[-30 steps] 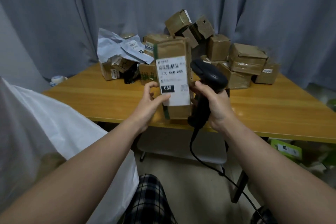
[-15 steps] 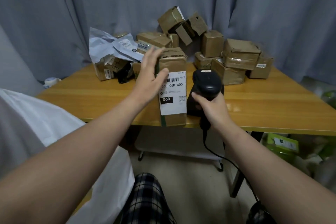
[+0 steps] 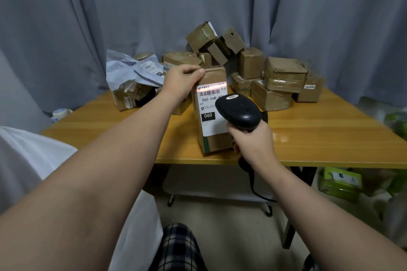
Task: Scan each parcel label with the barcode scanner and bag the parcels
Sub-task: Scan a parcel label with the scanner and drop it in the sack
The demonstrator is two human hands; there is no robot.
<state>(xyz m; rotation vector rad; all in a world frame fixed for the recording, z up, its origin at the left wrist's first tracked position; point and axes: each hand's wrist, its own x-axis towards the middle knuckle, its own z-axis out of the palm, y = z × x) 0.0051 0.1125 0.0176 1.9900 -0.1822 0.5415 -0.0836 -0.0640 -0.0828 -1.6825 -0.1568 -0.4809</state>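
Since a moment ago the left grip (image 3: 182, 81) has closed down onto the top of the parcel (image 3: 214, 141), where before its fingers were spread. The barcode scanner (image 3: 239, 110) has swung in front of the label (image 3: 208, 105).

The parcel stands upright on the tabletop (image 3: 330, 134), close to its near edge, label facing the viewer. The left grip clasps the parcel's top left corner, fingers curled over the far side and thumb on the front. The right grip (image 3: 253, 142) is clenched round the scanner's handle, just right of the parcel. The scanner's black head covers the label's right part. A red scan line (image 3: 211, 87) crosses the label's top, just above the printed barcode. The scanner's cable (image 3: 255, 189) hangs below the tabletop edge.

At the far side lies a pile of brown boxes (image 3: 284, 77), with crumpled grey mailers (image 3: 130, 70) to its left. A white bag (image 3: 33, 160) fills the near left.
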